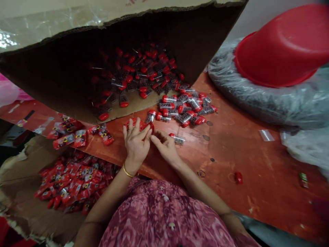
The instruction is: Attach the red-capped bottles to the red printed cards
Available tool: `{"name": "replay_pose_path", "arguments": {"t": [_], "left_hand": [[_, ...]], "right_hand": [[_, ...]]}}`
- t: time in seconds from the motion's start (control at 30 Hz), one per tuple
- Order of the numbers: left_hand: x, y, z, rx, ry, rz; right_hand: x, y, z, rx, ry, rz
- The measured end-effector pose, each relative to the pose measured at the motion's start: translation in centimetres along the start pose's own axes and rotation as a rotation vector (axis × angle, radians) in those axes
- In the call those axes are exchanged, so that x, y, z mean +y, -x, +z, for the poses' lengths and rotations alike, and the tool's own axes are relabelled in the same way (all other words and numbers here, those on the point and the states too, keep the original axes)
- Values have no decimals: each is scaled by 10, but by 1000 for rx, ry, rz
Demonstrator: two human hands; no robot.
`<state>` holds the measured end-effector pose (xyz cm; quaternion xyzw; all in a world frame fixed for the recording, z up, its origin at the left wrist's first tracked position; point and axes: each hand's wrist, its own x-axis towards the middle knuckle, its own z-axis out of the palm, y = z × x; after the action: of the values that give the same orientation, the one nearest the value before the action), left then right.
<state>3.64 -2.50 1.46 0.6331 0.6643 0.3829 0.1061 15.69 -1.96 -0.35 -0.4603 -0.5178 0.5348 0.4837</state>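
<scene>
My left hand point(135, 141) and my right hand point(166, 145) meet at the near edge of a reddish-brown table point(244, 161). The left hand's fingers curl round a small red packet point(133, 123). The right hand's fingers pinch toward that packet; what they grip is hidden. Just right of my right hand lies a clear tube with a red cap point(177, 138). A heap of red-capped tubes point(186, 108) lies beyond the hands, spilling from a big cardboard box on its side point(64, 75).
Filled red packets point(69, 137) lie at the table's left edge, and many more sit in a low cardboard tray point(72, 185) below. A red plastic basin point(282, 48) rests upside down on a plastic-wrapped bundle point(269, 103) at the right. A loose red cap point(239, 177) lies nearer.
</scene>
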Motion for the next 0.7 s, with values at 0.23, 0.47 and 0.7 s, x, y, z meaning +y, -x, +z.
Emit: {"name": "replay_pose_path", "arguments": {"t": [0.23, 0.47, 0.7], "left_hand": [[7, 12, 12, -186, 685, -443], [9, 16, 18, -160, 825, -575], [16, 28, 11, -240, 1053, -780]], "right_hand": [[0, 2, -9, 118, -151, 121], [0, 12, -9, 45, -194, 181], [11, 17, -8, 86, 36, 29]]}}
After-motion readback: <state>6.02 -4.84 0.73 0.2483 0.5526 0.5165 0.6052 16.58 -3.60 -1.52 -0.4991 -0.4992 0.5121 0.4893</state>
